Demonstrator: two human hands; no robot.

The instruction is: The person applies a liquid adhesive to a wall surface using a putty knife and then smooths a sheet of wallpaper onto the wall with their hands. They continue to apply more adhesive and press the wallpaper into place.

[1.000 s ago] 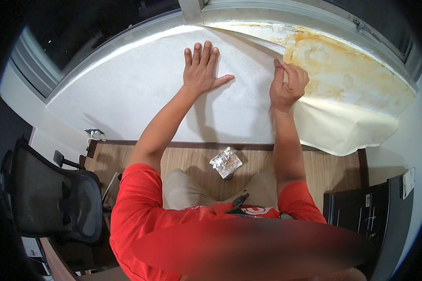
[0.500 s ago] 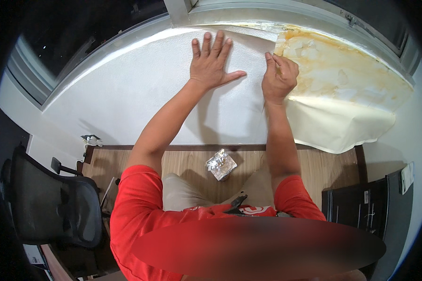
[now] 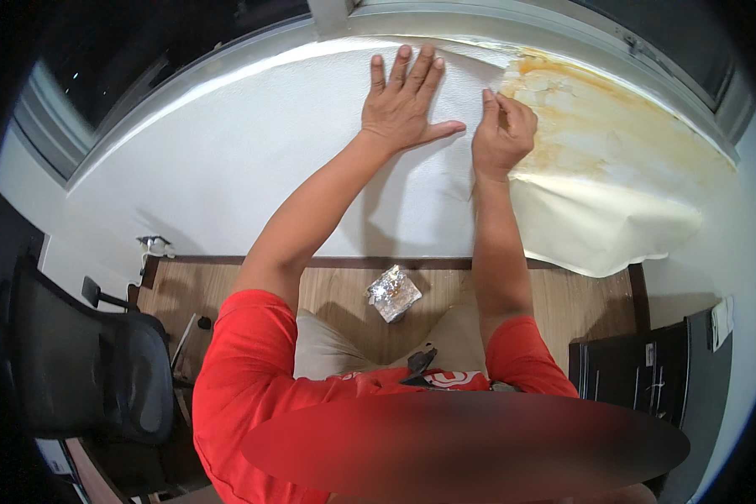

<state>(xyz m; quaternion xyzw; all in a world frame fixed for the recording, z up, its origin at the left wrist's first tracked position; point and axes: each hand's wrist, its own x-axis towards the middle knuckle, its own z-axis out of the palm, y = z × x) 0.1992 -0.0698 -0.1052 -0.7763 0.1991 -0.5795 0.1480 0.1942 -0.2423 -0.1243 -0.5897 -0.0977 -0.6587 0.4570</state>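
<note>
White textured wallpaper (image 3: 252, 160) covers the left and middle of the low wall under the window. My left hand (image 3: 399, 109) lies flat on it near the upper edge, fingers spread and thumb pointing right. Just to the right, my right hand (image 3: 504, 139) pinches the wallpaper's free side edge between thumb and fingers. That upper corner stands a little away from the wall. Beyond the right hand is a bare wall patch (image 3: 613, 126) with yellow-brown stains. Below it hangs a peeled cream sheet (image 3: 596, 227), folded down toward the floor.
A foil-wrapped block (image 3: 393, 294) sits on the wood floor (image 3: 328, 290) between my knees. At left are a black mesh chair (image 3: 84, 361) and a wall socket with plugs (image 3: 154, 244). A dark drawer cabinet (image 3: 630, 374) stands at right. The window frame (image 3: 445, 23) runs above.
My left hand has slid right and slightly up over the wallpaper, closer to the right hand. The right hand keeps its pinch on the edge.
</note>
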